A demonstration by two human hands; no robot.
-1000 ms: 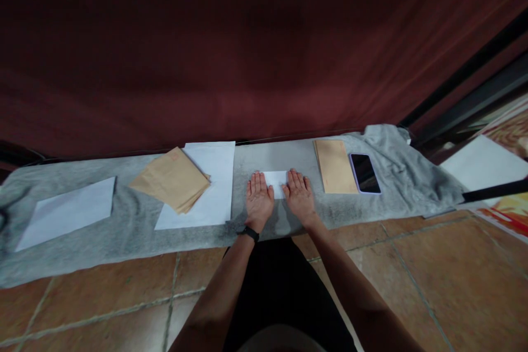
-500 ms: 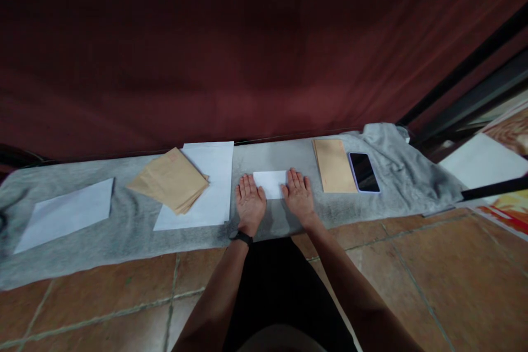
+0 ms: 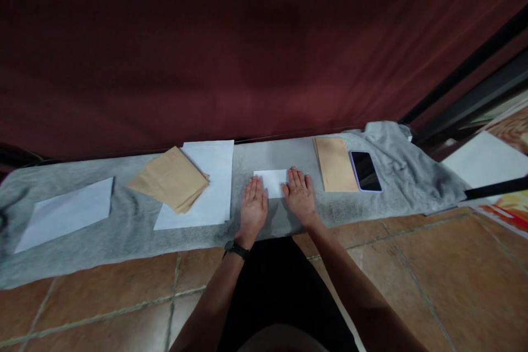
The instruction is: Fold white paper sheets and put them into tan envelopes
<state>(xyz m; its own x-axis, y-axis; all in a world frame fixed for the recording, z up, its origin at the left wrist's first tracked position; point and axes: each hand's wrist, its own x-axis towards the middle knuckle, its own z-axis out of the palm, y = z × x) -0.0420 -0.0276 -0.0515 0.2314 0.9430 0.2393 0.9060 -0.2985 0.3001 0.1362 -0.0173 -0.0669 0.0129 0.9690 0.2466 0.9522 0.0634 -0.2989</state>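
A small white folded paper [image 3: 274, 182] lies flat on a grey cloth [image 3: 284, 148] in front of me. My left hand [image 3: 253, 209], with a black watch on its wrist, rests flat over the paper's left end, fingers stretched forward. Over the right end lies my right hand [image 3: 300, 198], palm down with its fingers out. Both hands cover the paper's short edges; its middle shows between them. To the right are brown envelopes [image 3: 336, 165] in a neat pile. On the left, more brown envelopes [image 3: 173, 179] lie fanned on white paper sheets [image 3: 216, 198].
A phone [image 3: 366, 171] in a pale purple case lies right of the neat envelopes. At the far left is a single white sheet [image 3: 68, 212]. A dark red curtain [image 3: 247, 66] hangs behind the cloth-covered surface, and tiled floor [image 3: 412, 264] lies below.
My left hand has shifted slightly to the right and turned, now overlapping more of the paper's left end. The right hand and the paper have stayed nearly in place.
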